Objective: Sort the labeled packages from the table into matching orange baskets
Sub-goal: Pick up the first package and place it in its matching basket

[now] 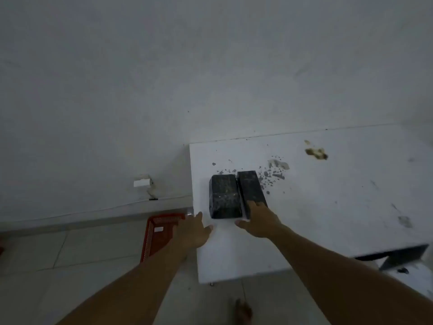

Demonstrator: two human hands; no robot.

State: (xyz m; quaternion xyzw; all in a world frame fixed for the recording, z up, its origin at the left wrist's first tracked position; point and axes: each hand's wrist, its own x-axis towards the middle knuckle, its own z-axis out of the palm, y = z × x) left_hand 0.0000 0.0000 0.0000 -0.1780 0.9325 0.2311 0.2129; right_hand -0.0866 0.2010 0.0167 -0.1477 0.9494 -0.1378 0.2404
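Two black wrapped packages lie side by side near the left edge of the white table [328, 207]. The left package [224, 195] is wider, and the right package [251, 190] is narrower. My right hand [259, 221] rests on the near end of the right package, fingers spread over it and thumb out to the left. My left hand [193, 232] hovers open just left of the left package at the table's corner, touching nothing. An orange basket [159, 233] with a white label stands on the floor left of the table, partly hidden by my left arm.
A white wall rises behind the table, with a small white socket box [141, 182] and a cable low on it. The tabletop carries dark specks and a brown chipped patch [316, 153]. Grey floor tiles lie below, and a bare foot [243, 311] shows near the bottom edge.
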